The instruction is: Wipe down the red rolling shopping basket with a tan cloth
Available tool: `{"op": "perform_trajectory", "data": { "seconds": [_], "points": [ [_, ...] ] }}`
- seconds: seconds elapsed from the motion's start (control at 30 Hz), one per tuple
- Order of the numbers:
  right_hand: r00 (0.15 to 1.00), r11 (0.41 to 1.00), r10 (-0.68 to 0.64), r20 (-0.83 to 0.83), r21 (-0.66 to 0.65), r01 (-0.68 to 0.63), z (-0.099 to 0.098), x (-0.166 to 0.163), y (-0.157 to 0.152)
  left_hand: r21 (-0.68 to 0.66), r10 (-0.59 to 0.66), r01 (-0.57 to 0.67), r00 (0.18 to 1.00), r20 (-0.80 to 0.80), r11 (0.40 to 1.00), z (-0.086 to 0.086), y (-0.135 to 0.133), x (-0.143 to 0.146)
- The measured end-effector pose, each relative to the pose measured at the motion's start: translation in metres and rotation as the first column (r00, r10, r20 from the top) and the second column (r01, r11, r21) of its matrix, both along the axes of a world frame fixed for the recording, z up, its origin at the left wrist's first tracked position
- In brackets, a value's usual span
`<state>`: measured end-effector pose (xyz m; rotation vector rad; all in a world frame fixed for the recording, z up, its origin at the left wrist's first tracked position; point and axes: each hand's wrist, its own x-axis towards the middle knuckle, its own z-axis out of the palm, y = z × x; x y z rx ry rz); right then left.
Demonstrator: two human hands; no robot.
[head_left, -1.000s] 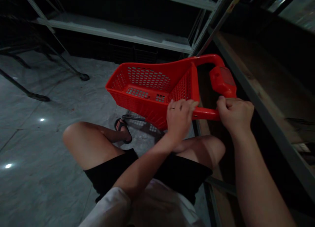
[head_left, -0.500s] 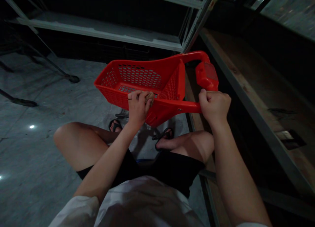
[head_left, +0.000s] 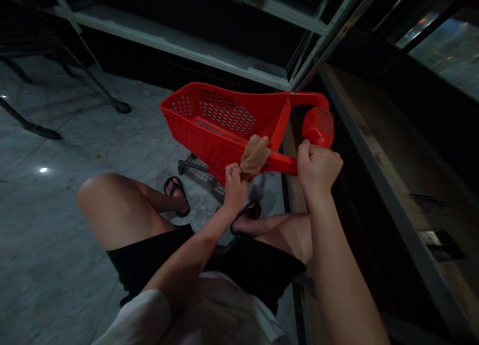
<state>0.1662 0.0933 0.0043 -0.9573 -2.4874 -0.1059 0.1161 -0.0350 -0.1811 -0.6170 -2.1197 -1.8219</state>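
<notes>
L arm angles up from lower left across the lap, elbow bent, forearm pointing up & right. L hand (head_left: 235, 187) has its fingers curled, gripping a tan cloth (head_left: 255, 155); the cloth bunches out past the fingertips, up & to the right, over the near side rim of the red cart (head_left: 196, 138), close to its handle end. Can't tell how firmly it presses there.

R arm comes up from bottom right, fairly straight, w/ R hand (head_left: 320, 168) in a fist around the cart's handle (head_left: 285, 164), thumb uppermost, just below the red box (head_left: 319, 125) on the bar. Cloth sits btw the 2 hands, nearer the L & left of the R.

Cart's basket extends fwd & left of both hands, beyond the knees. White rack (head_left: 179, 48) behind it, wooden ledge (head_left: 368, 135) on the right, grey floor (head_left: 56, 225) below.
</notes>
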Motion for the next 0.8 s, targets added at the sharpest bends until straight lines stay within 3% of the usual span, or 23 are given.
{"op": "perform_trajectory", "data": {
  "seconds": [0.03,0.1,0.23,0.3,0.37,0.47,0.53,0.6,0.7,0.8],
  "points": [
    [1.0,1.0,-0.005,-0.003,0.001,0.005,-0.001,-0.001,0.0,0.028,0.052,-0.054,0.996,0.074,0.998,-0.002,-0.002,-0.005],
    [1.0,1.0,-0.015,-0.014,0.011,0.016,-0.002,-0.003,0.001,0.1,0.08,-0.092,0.989,0.124,0.991,0.012,0.001,-0.011],
    [0.998,0.997,-0.046,-0.04,0.052,0.048,-0.004,-0.004,0.006,0.227,0.006,-0.008,1.0,0.013,0.974,0.076,0.022,-0.007],
    [0.998,0.996,-0.045,-0.051,0.078,0.049,-0.006,-0.005,0.008,0.219,-0.021,0.025,1.0,-0.021,0.975,0.093,0.03,-0.003],
    [0.997,0.994,-0.034,-0.069,0.105,0.041,-0.008,-0.007,0.011,0.171,-0.041,0.041,0.999,-0.003,0.984,0.084,0.032,0.0],
    [0.995,0.99,-0.031,-0.098,0.137,0.044,-0.011,-0.011,0.014,0.073,-0.025,0.01,0.977,0.211,0.997,0.036,0.032,0.0],
    [0.994,0.987,-0.051,-0.096,0.147,0.065,-0.012,-0.016,0.015,-0.001,0.041,-0.044,0.917,0.397,0.999,0.004,0.033,-0.002],
    [0.993,0.984,-0.089,-0.075,0.15,0.099,-0.011,-0.021,0.016,-0.044,0.125,-0.119,0.855,0.504,0.992,-0.013,0.039,-0.006],
    [0.99,0.979,-0.13,-0.054,0.152,0.137,-0.01,-0.029,0.016,0.052,0.164,-0.231,0.817,0.553,0.972,0.001,0.055,-0.011],
    [0.989,0.978,-0.141,-0.051,0.149,0.147,-0.008,-0.036,0.018,0.238,0.056,-0.178,0.895,0.442,0.955,0.043,0.075,-0.008]
  ]
}}
